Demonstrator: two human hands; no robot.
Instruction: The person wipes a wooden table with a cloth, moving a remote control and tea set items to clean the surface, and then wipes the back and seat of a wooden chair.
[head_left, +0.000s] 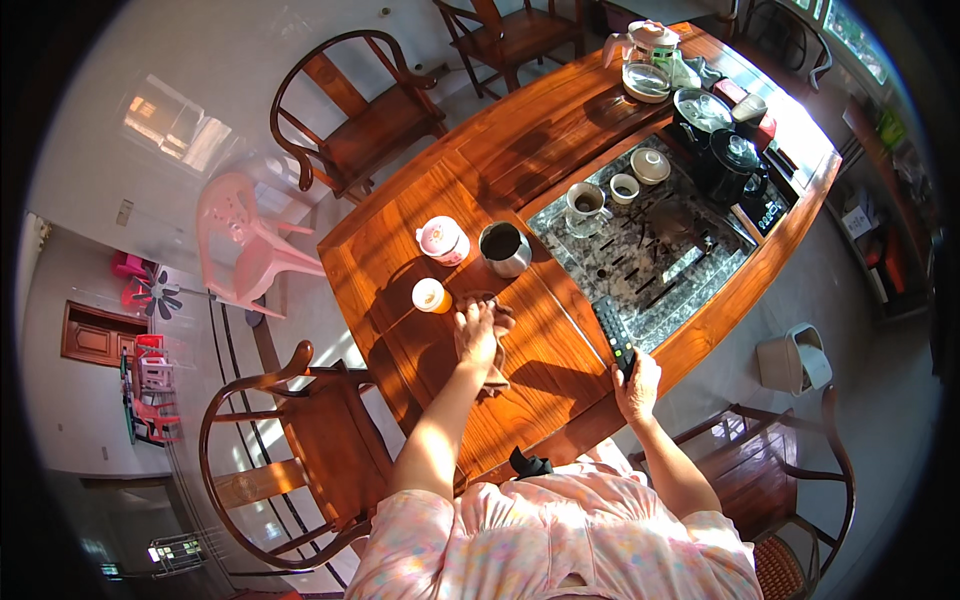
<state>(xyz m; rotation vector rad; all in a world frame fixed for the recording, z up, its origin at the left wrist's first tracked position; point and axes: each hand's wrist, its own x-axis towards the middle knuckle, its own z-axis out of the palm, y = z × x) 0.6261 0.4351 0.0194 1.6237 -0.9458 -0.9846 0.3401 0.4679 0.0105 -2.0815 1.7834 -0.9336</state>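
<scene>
My left hand (475, 330) presses on a crumpled brown cloth (499, 367) on the wooden tea table (551, 390). My right hand (639, 386) grips the lower end of a black remote control (613, 330) over the table's near edge, beside the stone tea tray (645, 277). Just beyond my left hand stand an orange cup with a white lid (431, 295), a pink-and-white lidded container (443, 240) and an open metal pot (505, 250) with dark contents.
On the tea tray are a glass pitcher (586, 208), a small white cup (624, 189) and a lidded bowl (650, 166). Black kettles (731, 169) stand farther right. Wooden chairs (337, 442) and a pink plastic chair (259, 251) surround the table; a bin (793, 360) stands right.
</scene>
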